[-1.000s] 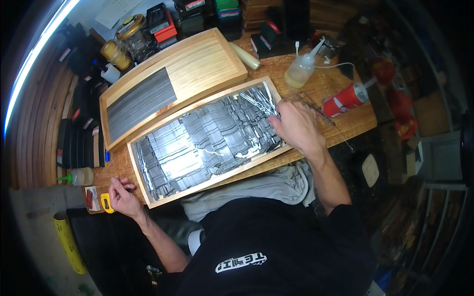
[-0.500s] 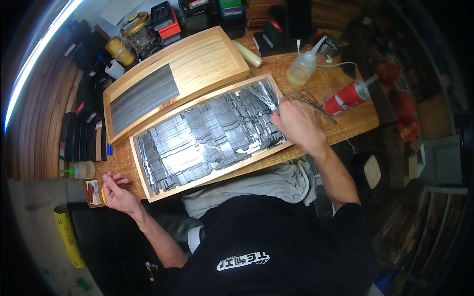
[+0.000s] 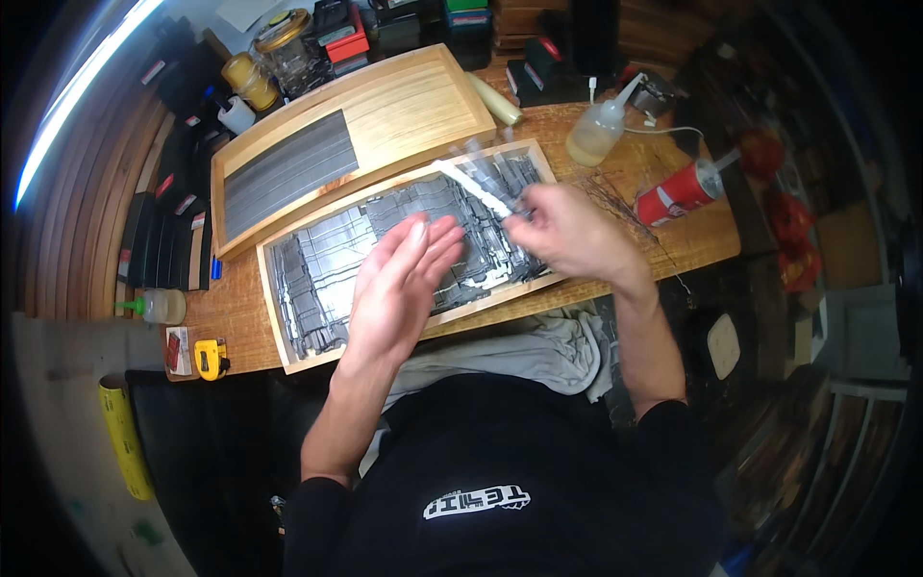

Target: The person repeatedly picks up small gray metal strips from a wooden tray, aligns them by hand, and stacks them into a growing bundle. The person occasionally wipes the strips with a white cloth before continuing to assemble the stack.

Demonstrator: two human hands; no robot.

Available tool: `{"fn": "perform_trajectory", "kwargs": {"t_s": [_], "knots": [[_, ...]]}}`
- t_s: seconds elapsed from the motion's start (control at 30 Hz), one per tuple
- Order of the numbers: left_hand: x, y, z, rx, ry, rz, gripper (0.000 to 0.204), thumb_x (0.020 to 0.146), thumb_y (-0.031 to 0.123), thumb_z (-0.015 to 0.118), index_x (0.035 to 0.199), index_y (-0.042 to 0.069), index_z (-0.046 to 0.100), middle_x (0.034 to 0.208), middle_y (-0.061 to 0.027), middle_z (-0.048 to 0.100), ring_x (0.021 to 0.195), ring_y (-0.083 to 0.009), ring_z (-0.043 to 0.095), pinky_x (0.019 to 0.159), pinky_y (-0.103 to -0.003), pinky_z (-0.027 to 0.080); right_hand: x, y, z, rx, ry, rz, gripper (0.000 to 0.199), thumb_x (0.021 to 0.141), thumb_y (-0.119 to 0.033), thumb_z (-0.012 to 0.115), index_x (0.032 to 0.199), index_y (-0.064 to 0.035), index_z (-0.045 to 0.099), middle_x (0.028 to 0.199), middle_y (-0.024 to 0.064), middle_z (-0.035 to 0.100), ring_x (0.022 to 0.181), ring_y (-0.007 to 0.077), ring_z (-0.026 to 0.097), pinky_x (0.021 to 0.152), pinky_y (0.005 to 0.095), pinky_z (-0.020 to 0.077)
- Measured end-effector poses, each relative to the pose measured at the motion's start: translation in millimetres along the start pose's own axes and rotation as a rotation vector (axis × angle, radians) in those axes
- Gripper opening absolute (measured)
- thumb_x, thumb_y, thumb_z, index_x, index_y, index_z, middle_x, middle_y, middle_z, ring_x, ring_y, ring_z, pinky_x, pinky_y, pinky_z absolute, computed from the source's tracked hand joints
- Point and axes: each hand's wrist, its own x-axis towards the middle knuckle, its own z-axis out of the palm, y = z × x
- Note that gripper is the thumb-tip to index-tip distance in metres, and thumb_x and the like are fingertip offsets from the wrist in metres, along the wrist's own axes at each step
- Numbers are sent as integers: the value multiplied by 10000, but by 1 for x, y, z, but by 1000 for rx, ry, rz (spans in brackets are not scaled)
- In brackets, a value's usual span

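A shallow wooden tray [image 3: 278, 327] full of thin dark and silvery strips [image 3: 306, 252] lies tilted on the bench near me. Over its middle is my left hand [image 3: 399, 264], empty and open, with the fingers stretched out. My right hand [image 3: 562, 226] is closed at the tray's right end on a few thin, pale silvery strips [image 3: 484, 190]. They fan out up and to the left, and motion blurs them. Behind stands a second wooden tray [image 3: 452, 72], with grey strips [image 3: 288, 173] laid side by side over its left part.
On the bench's left corner sit a yellow tape measure [image 3: 211, 359] and a green-tipped bottle [image 3: 163, 307]. At the right are a squeeze bottle [image 3: 594, 135], a red can [image 3: 678, 192] and thin dark wires [image 3: 625, 200]. A grey cloth [image 3: 524, 356] hangs at the front edge.
My left hand has moved from the tape measure at the bench's left corner to above the near tray. My right hand has lifted slightly and shifted left with the pale strips.
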Motion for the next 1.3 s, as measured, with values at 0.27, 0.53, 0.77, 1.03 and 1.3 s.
{"fn": "perform_trajectory", "kwargs": {"t_s": [0.27, 0.53, 0.77, 1.03, 1.3], "knots": [[28, -13, -18, -187, 25, -157, 344, 1082, 309, 597, 1269, 20, 582, 1251, -204, 681, 1277, -348, 615, 1167, -504, 453, 8, -15, 78, -253, -106, -253, 298, 975, -170, 567, 960, 124, 606, 827, 272, 698, 792, 418, 725, 712, 503, 585], [31, -9, -28, -262, 136, -4, 180, 1122, 174, 495, 1189, 14, 544, 1028, -127, 611, 1187, -341, 604, 1139, -495, 444, 19, -30, 87, -214, 18, -261, 306, 978, -172, 623, 1032, 127, 662, 947, 309, 717, 874, 449, 731, 798, 507, 598], [31, -19, -30, -193, 68, 18, 157, 1101, 158, 567, 1129, 4, 584, 1020, -93, 612, 963, -196, 605, 981, -377, 501, 12, -26, 92, -277, 152, -280, 267, 960, -165, 673, 1059, 83, 676, 939, 252, 691, 839, 419, 717, 761, 493, 587], [26, -2, -45, -374, -51, 74, 141, 1111, 164, 522, 1064, 43, 576, 948, -99, 603, 1039, -273, 632, 1171, -537, 449, -17, -16, 89, 236, 279, -276, 444, 930, -228, 805, 1258, 4, 618, 1104, 175, 646, 911, 255, 664, 765, 359, 557], [8, -21, -9, -492, -27, -14, 148, 1123, 203, 506, 1160, 69, 553, 965, -84, 595, 1020, -260, 606, 1067, -499, 502, -8, 10, 142, 759, 728, -513, 613, 1126, -502, 371, 1285, 73, 511, 1236, 157, 529, 1058, 190, 577, 895, 338, 510]]}}
